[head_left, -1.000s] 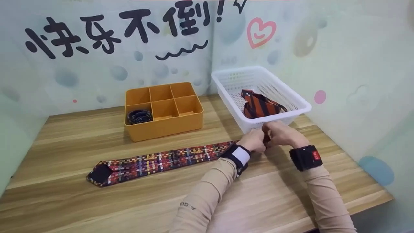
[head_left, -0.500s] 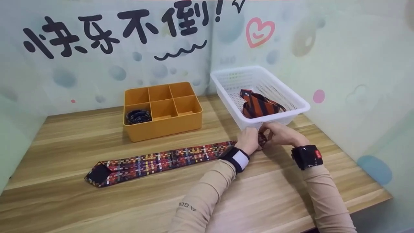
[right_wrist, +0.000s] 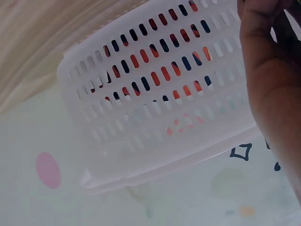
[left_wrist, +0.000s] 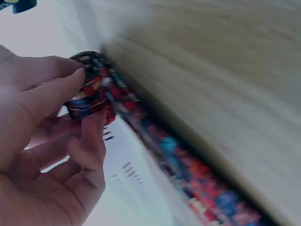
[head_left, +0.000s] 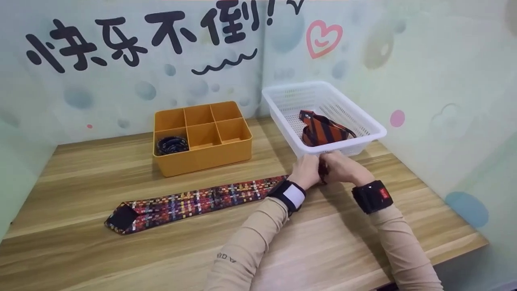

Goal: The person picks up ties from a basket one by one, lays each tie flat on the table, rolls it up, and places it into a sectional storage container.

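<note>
Right hand [head_left: 341, 166] shifted leftward, up against the left hand [head_left: 305, 171]

The patterned tie [head_left: 202, 201] stretches from the hands toward the frame's lower left, its long axis slightly sloped, the left hand nearer its flat length. That hand pinches the rolled end [left_wrist: 91, 99], fingers half-curled; the other seems to grip it too, fingertips hidden.

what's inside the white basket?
A striped orange-and-dark tie, loosely bunched, lies in the white basket. Whatever is directly beneath the tie is covered, and the front rim cuts off part of the basket's floor in the head view.
</note>
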### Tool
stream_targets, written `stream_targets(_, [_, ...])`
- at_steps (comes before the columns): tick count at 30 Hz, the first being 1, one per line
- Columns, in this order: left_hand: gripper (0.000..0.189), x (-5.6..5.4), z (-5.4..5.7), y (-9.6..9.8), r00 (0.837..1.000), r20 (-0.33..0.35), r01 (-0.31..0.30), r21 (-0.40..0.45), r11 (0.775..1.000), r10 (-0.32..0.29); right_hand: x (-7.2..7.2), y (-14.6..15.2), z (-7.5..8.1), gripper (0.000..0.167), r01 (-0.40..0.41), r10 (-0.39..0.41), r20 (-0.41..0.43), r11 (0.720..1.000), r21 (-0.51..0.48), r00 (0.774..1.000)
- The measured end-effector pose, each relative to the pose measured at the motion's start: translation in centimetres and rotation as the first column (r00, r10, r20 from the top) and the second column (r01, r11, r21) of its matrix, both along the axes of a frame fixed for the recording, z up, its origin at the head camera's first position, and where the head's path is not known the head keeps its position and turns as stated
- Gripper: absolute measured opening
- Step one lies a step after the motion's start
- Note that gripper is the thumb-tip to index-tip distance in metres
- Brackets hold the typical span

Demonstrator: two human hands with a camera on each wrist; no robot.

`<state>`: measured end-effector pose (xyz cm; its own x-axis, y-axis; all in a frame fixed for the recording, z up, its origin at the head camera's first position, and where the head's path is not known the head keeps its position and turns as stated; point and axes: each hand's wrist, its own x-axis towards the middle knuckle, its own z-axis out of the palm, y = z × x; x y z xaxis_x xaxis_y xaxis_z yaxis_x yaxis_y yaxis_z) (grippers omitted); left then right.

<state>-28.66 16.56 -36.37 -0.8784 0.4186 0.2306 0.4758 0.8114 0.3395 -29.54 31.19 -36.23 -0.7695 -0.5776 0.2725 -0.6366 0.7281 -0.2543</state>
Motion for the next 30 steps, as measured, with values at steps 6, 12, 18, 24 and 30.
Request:
stream_targets(6, [0.021, -0.5, -0.5, -1.0, 0.999, 0.008, -0.044, -0.034, 0.998, 0.044, -0.6, 1.0, -0.1, 0.047, 0.066, -0.065, 0.256, 0.998, 0.007, 0.965])
stream_targets(12, [0.043, -0.5, -0.3, -1.5, 0.998, 0.055, -0.037, -0.095, 0.995, 0.042, -0.4, 0.0, -0.2, 0.037, 0.03, -0.029, 0.115, 1.0, -0.006, 0.993])
stream_targets(18, [0.04, -0.3, 0.4, -1.7, 0.997, 0.074, -0.004, -0.093, 0.996, 0.011, 0.6, -1.6, -0.1, 0.033, 0.059, -0.05, -0.117, 0.996, 0.073, 0.992])
stream_targets(24, [0.038, -0.9, -0.4, -2.5, 0.993, 0.102, -0.054, -0.093, 0.994, 0.063, 0.7, -1.1, 0.0, 0.039, -0.031, 0.031, 0.013, 0.999, 0.03, 0.999])
stream_targets(30, [0.047, -1.0, -0.4, -3.3, 0.987, 0.137, -0.069, -0.109, 0.992, 0.084, 0.3, -1.0, -0.3, 0.046, -0.023, 0.023, 0.126, 1.0, -0.008, 0.992])
